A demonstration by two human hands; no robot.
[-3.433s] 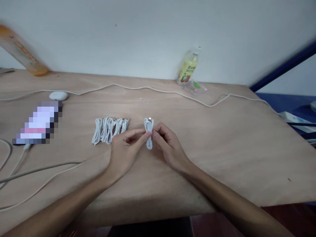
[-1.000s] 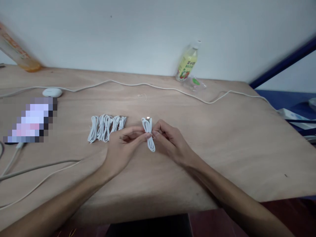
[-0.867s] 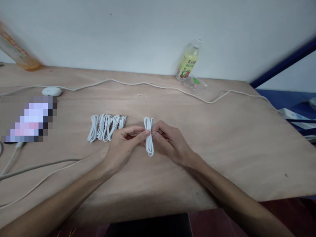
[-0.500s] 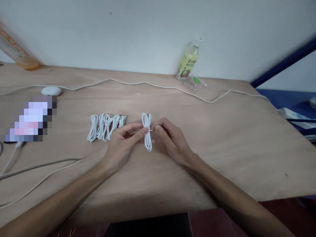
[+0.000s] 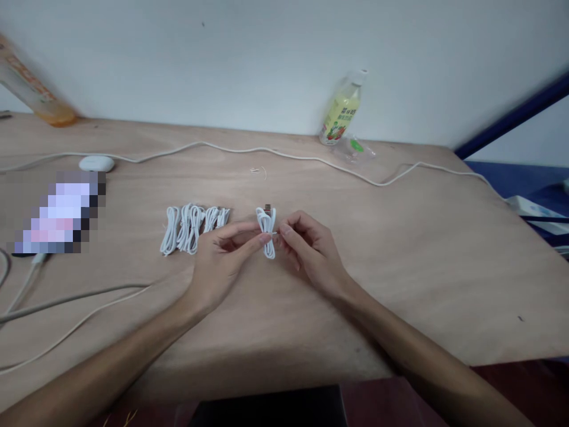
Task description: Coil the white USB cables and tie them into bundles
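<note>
A small looped bundle of white cable [image 5: 267, 222] is pinched around its middle by my left hand [image 5: 226, 255], thumb in front. A dark metallic plug end shows at the bundle's top. From the right, my right hand [image 5: 313, 249] closes its thumb and forefinger on a short thin white tie [image 5: 274, 233] that sticks out of the bundle's middle. Several more white cable bundles [image 5: 191, 228] lie side by side on the table, just left of my left hand.
On the wooden table [image 5: 422, 261] are a blurred-out phone [image 5: 66, 213], a white case [image 5: 96, 163] and small white tie pieces [image 5: 258, 172]. A long white cable [image 5: 240, 150] crosses behind. A yellow bottle [image 5: 341, 115], clear wrapper [image 5: 353, 150] and orange bottle [image 5: 51, 107] stand near the wall.
The held bundle has turned, so its plug end now shows at the top. My right hand's lower fingers have spread a little. The whole view has shifted slightly.
</note>
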